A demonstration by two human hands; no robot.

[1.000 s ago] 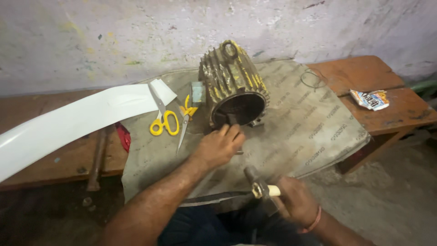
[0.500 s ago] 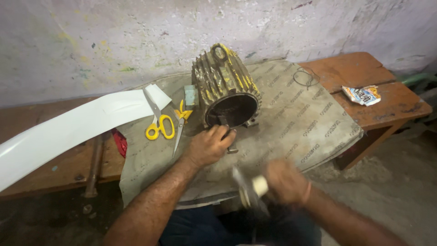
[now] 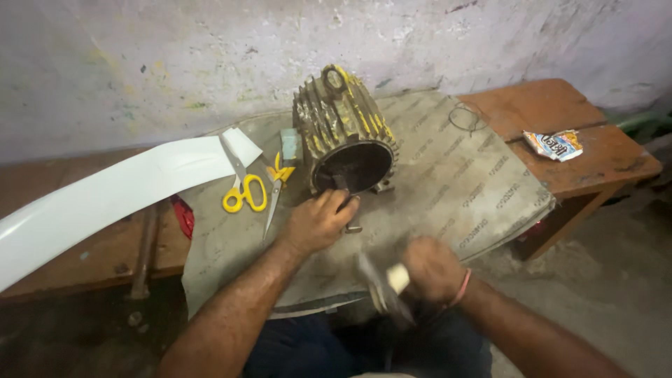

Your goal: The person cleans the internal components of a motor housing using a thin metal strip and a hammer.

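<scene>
Left hand (image 3: 318,222) pressed against motor shell (image 3: 346,136) just ahead, fingers curled on a small piece, keeping it steady. Right hand (image 3: 432,269) closed around blurry hammer (image 3: 383,290), ready nearby.

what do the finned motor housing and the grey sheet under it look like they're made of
Motor housing: looks like cast metal, judging by its rigid ribbed fins, dull and grimy with worn yellow paint. Grey sheet: seems a thin, flexible board or gasket-type paper, matte, printed with a repeating pattern, its edge overhanging the wooden bench. Exact material unclear.
</scene>
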